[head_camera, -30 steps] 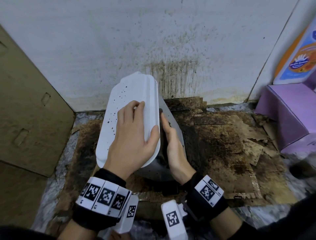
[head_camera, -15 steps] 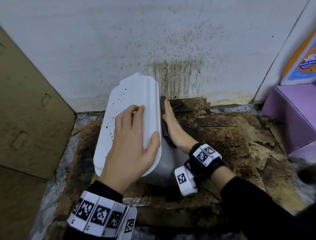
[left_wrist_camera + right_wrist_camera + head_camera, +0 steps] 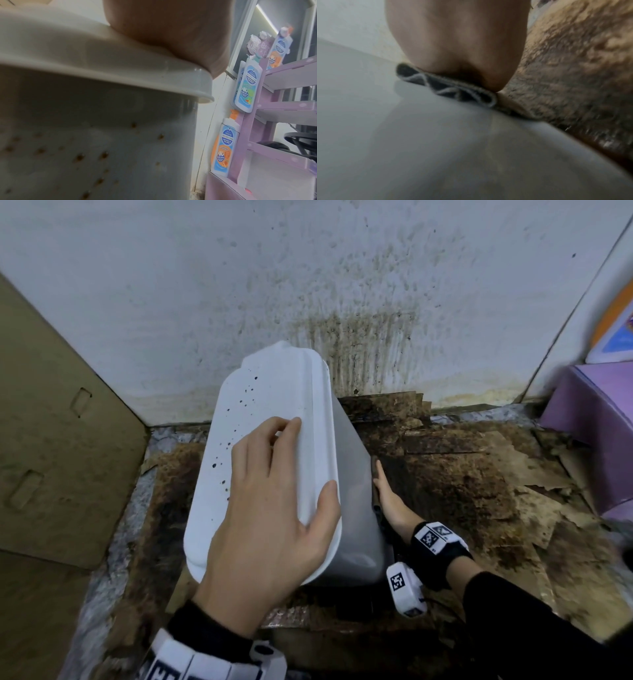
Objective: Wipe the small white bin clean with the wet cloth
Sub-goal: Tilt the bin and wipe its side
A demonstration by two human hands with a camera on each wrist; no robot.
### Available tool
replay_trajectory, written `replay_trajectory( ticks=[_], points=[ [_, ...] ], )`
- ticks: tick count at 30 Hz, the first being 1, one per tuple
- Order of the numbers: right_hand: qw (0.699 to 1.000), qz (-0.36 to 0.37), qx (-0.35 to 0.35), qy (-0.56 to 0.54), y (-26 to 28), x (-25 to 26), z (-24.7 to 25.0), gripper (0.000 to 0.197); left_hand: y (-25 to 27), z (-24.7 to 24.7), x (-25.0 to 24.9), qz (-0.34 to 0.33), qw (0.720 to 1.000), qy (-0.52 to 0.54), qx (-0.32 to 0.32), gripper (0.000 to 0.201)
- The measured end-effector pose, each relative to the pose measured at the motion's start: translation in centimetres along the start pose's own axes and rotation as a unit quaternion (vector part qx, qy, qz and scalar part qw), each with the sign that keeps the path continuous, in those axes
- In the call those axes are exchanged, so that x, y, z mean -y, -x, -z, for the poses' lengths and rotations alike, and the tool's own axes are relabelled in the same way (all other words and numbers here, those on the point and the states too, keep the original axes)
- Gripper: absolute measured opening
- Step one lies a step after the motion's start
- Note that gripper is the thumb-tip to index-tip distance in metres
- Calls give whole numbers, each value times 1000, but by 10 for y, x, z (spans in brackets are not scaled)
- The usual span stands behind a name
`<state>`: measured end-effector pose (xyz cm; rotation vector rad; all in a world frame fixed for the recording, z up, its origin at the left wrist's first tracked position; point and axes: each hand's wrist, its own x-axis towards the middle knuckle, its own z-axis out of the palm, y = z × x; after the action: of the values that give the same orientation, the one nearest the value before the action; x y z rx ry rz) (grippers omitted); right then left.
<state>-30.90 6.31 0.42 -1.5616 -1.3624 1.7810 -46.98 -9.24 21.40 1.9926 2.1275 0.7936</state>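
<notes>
The small white bin (image 3: 274, 398) stands on the dirty floor against the wall, its lid speckled with dark spots. My left hand (image 3: 270, 508) lies flat on the lid, thumb over the lid's right edge. My right hand (image 3: 388, 501) presses a dark cloth (image 3: 374, 470) with straight fingers against the bin's right side, low down. In the right wrist view the palm (image 3: 457, 40) bears on the folded cloth (image 3: 447, 88) against the bin wall (image 3: 419, 148). The left wrist view shows brown spots on the bin's side (image 3: 85, 135) under the lid rim.
A stained white wall (image 3: 359, 344) rises just behind the bin. Brown cardboard (image 3: 51, 422) leans at the left. Torn, soiled cardboard (image 3: 479, 491) covers the floor. A purple shelf unit (image 3: 596, 419) with soap bottles (image 3: 247, 86) stands at the right.
My right hand slid the cloth away along the bin's right side, then back down toward me. The left hand has stayed on the lid.
</notes>
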Motion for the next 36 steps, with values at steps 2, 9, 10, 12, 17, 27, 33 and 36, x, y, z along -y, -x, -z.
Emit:
replay_trajectory(
  ticks=[2, 9, 10, 12, 17, 27, 33, 36],
  points=[
    [999, -11, -14, -30, 2, 7, -4, 69, 0, 0, 0, 2, 1000, -1, 2, 71],
    [997, 65, 10, -45, 12, 65, -18, 96, 1, 2, 2, 5, 1000, -5, 2, 70],
    [993, 100, 27, -52, 17, 81, -20, 88, 1, 2, 1, 4, 1000, -4, 3, 70],
    [983, 160, 64, -65, 27, 109, -27, 72, 1, 2, 1, 7, 1000, -3, 6, 71],
    [962, 240, 131, -9, 40, 132, -28, 61, 2, 6, 7, 12, 1000, -2, 2, 71],
    [984, 116, 73, 116, -9, 7, 9, 61, 2, 7, 13, 8, 1000, 13, -6, 70],
    [996, 65, 43, 53, -12, -1, 6, 59, 1, 5, 9, 0, 1000, 7, -7, 70],
    [996, 71, 7, 49, -2, 13, -5, 57, 1, 6, 9, 1, 1000, 9, -10, 70]
  ],
)
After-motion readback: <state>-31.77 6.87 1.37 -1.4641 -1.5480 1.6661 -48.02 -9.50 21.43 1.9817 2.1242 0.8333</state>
